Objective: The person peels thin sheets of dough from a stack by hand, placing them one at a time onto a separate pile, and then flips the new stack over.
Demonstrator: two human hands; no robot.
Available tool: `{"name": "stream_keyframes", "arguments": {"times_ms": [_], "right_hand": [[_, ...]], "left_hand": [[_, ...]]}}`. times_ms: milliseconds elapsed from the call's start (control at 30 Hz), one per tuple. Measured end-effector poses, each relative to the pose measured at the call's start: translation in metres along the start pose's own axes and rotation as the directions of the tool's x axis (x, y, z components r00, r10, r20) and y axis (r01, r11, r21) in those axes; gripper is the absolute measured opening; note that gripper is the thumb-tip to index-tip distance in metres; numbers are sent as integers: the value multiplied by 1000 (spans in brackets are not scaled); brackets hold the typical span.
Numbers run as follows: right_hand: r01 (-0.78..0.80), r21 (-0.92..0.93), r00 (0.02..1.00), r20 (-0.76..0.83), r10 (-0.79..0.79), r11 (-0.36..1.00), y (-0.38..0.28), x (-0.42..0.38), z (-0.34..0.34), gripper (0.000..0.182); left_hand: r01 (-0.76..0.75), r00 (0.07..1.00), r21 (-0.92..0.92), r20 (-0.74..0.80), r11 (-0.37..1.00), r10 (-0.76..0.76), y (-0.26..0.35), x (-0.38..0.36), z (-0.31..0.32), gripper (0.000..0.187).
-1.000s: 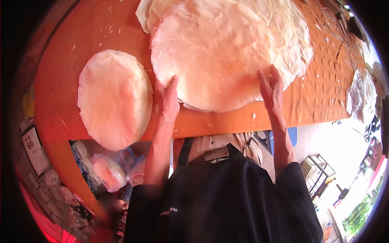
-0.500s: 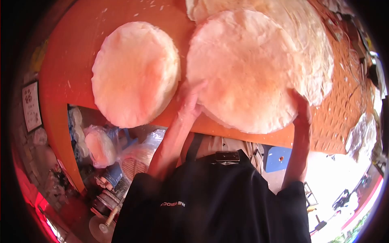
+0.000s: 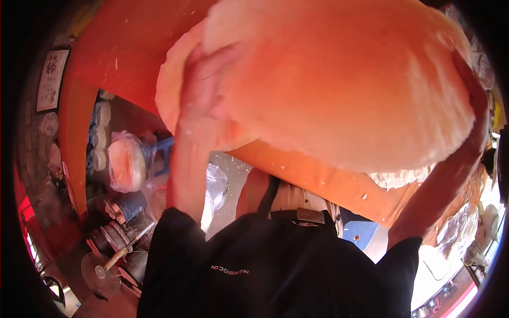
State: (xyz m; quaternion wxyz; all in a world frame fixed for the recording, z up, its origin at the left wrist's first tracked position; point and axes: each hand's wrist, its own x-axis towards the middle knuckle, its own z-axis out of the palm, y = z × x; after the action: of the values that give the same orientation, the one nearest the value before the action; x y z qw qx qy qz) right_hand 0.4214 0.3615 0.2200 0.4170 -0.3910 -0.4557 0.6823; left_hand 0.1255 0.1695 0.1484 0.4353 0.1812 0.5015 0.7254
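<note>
A large round flatbread (image 3: 339, 79) is held up close to the camera, between both hands. My left hand (image 3: 207, 79) grips its left edge, with the thumb over the top face. At the right edge my right hand (image 3: 472, 85) is wrapped round the rim, its fingertips partly hidden. Behind and below the left hand, a second round bread (image 3: 172, 79) lies on the orange table (image 3: 302, 164), partly covered by the raised one. The pale edge of more bread (image 3: 400, 178) shows under the raised bread at the right.
Below the table at the left are a bagged bread (image 3: 127, 161), a blue stool (image 3: 163, 156) and a fan (image 3: 101, 271). A blue object (image 3: 359, 233) stands beneath the table's front edge. Clear plastic bags (image 3: 458, 228) lie at the right.
The large bread has risen off the stack towards the camera, with both hands on it. It now covers part of the left bread. The camera view has shifted.
</note>
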Motion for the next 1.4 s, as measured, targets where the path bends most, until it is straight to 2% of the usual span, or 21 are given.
{"name": "stream_keyframes", "arguments": {"times_ms": [100,200,233,267,300,333,367,467,500,567,600,667,700,800,833,1033,1133,1200,1233,1333,1400], "right_hand": [[102,-58,946,315,-79,993,50,20,54,33],[-40,-34,895,443,51,999,138,7,105,20],[-122,63,906,414,85,991,169,-1,120,13],[-249,-125,867,412,279,960,200,1,121,16],[-384,-92,819,426,385,919,241,0,120,20],[-485,-86,825,285,488,870,283,-5,123,19],[-480,-99,819,304,486,872,289,-9,119,20],[-308,-168,772,530,350,936,278,1,106,41],[-272,-478,814,349,465,835,264,4,116,56],[14,-729,967,183,175,685,256,14,114,60],[112,-836,991,135,3,538,255,17,111,62],[111,-831,991,135,4,545,253,28,120,60],[112,-828,991,134,0,550,256,34,125,59],[231,-788,970,143,-195,571,295,37,135,66],[166,-734,986,144,-87,658,294,38,133,61],[437,-762,831,138,-539,478,346,41,134,58],[207,-619,978,137,-155,758,281,25,118,58],[377,-767,921,249,-301,519,242,10,78,56],[445,-811,881,320,-349,379,226,6,50,56],[274,-962,922,256,-291,21,213,-6,-41,58],[336,-934,881,358,-309,-122,217,-8,-73,54]], "left_hand": [[-167,977,65,-123,984,174,25,-13,-65,43],[-190,956,235,-176,953,234,23,-37,-137,54],[-115,950,262,-254,958,183,11,-41,-177,53],[-38,934,281,-332,959,135,-5,-44,-211,52],[25,915,329,-388,944,111,-21,-46,-228,51],[87,893,364,-442,928,90,-37,-41,-246,51],[151,867,401,-493,904,74,-43,-39,-253,50],[159,862,346,-505,925,41,-34,-38,-252,49],[160,844,447,-524,880,113,-35,-42,-260,48],[152,812,631,-519,761,268,-37,-40,-274,46],[82,828,450,-528,889,190,-37,-41,-276,45],[-31,864,14,-502,999,34,-38,-45,-277,44],[56,872,61,-489,997,-19,-45,-44,-273,49],[77,799,284,-591,956,111,-69,-27,-256,49],[77,796,314,-590,946,132,-70,-26,-253,48],[81,856,286,-510,955,80,-82,-31,-280,48],[93,853,253,-520,963,54,-64,-37,-243,49],[20,862,228,-497,973,99,-49,-43,-236,46],[-16,802,335,-558,942,212,-45,-45,-252,44],[-70,596,629,-596,774,538,-23,-60,-247,36],[-144,607,671,-521,728,600,-11,-69,-213,31]]}}
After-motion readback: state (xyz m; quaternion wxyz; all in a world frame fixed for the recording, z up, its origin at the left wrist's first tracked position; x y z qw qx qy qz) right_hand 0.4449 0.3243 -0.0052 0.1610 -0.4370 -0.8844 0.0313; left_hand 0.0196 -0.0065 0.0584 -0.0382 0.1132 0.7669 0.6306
